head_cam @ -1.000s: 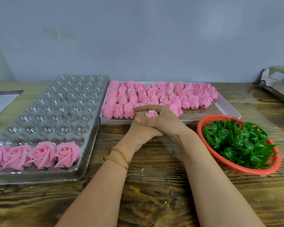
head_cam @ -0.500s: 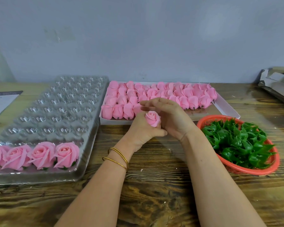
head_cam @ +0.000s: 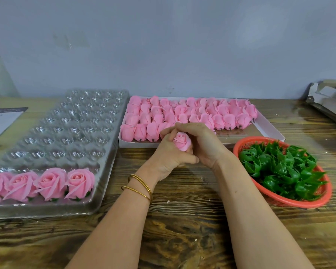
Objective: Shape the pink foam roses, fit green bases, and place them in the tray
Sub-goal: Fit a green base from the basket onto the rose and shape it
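grey wall [head_cam: 163,45] stood behind a wooden desk [head_cam: 182,230] that carried everything. near the desk's middle, one pink foam rose [head_cam: 181,143] sat between both hands, its spiral centre facing up toward the camera. the left hand [head_cam: 169,154] gripped it from below and from the left, fingers curled round its lower part and thumb lying across the front. the right hand [head_cam: 204,144] wrapped its right and far side, fingers bent over behind the petals and touching the left hand's fingers. both hands were closed on this single rose, just in front of the near edge of a white box [head_cam: 268,131].

that box held several rows of unshaped pink buds [head_cam: 182,113], lying on their sides and packed too closely to count surely. to the left lay one clear plastic tray [head_cam: 66,123] with many round cells; four finished roses [head_cam: 50,182] filled part of its nearest row, bits of green showing beneath them, and the leftmost was cut by the frame edge. to the right stood one red basket [head_cam: 279,199] heaped with green bases [head_cam: 279,167], too tangled to number. two gold bangles [head_cam: 140,186] circled the left wrist. a printed sheet [head_cam: 0,121] lay at the far left, and crumpled grey packaging [head_cam: 328,98] at the far right.
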### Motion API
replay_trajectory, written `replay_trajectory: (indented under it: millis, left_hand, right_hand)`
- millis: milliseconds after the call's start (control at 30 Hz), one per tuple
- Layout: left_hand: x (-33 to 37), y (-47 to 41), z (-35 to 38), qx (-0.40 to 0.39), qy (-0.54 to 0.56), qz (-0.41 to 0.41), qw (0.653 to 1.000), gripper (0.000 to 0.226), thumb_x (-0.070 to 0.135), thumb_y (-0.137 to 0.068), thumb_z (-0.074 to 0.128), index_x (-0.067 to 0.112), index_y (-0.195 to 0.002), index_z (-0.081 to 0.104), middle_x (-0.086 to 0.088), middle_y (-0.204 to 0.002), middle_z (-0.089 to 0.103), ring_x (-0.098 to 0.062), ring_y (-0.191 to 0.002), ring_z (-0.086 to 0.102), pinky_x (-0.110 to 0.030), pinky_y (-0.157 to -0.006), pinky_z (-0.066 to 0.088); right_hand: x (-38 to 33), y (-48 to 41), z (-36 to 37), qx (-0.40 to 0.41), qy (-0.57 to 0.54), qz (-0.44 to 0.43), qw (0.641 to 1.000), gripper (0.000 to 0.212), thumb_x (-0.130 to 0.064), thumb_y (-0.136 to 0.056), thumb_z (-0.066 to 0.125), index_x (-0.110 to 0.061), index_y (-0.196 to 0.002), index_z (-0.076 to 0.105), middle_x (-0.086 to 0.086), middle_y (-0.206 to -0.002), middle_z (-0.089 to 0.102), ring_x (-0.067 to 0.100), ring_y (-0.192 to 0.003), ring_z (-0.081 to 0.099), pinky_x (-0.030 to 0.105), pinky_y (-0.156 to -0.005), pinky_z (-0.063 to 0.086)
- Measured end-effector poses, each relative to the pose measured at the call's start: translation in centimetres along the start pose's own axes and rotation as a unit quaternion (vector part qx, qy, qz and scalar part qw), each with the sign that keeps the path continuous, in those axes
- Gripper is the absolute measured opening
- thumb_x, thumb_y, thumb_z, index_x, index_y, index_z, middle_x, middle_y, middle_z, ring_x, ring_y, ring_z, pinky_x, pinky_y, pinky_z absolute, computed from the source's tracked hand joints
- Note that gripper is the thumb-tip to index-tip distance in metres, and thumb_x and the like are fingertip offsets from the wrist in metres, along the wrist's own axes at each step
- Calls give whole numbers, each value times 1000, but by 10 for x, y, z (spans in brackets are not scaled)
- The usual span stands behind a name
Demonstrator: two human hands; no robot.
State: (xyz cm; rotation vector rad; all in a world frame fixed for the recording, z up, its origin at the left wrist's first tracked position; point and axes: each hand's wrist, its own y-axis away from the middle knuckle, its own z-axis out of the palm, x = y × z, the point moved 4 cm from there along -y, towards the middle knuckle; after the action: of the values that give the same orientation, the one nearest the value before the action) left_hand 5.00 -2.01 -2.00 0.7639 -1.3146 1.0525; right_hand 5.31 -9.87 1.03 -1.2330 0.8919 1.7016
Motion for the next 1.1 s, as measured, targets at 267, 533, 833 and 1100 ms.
replay_trajectory:
  millis: [267, 533, 833, 1100]
  left_hand:
    - [-1, -1, -2, 9, 31, -36, 999, 38, -30, -68, 60, 5, -74, 49, -2, -56, 37, -13, -46, 41, -16, -40, 28]
    - [2, 0, -2, 9, 38, -31, 999, 44, -31, -69, 56, 12, -64, 48, -1, -50, 38, -7, -41, 44, -16, -38, 31]
    - [6, 1, 0, 25, 42, -23, 999, 51, -33, -65, 53, 17, -55, 50, 5, -46, 41, -3, -41, 48, -14, -38, 33]
    - [6, 1, 0, 24, 44, -12, 999, 39, -24, -59, 57, 14, -61, 51, 3, -51, 46, -3, -47, 51, -13, -40, 34]
  right_hand:
    - [-4, 0, 0, -9, 74, -81, 994, 20, -17, -78, 59, -8, -78, 78, 17, -97, 74, 21, -92, 69, 31, -81, 56]
    - [-2, 3, 1, 1, 121, -89, 989, 12, -11, -81, 63, -6, -82, 74, 16, -97, 73, 18, -92, 69, 26, -72, 56]
    - [-1, 3, 0, -5, 125, -72, 990, 13, 4, -82, 68, -2, -94, 71, 16, -105, 71, 16, -92, 68, 26, -75, 55]
    - [-1, 4, 3, -37, 104, -57, 992, 11, -7, -76, 71, -12, -86, 71, 23, -104, 65, 22, -96, 64, 37, -81, 57]
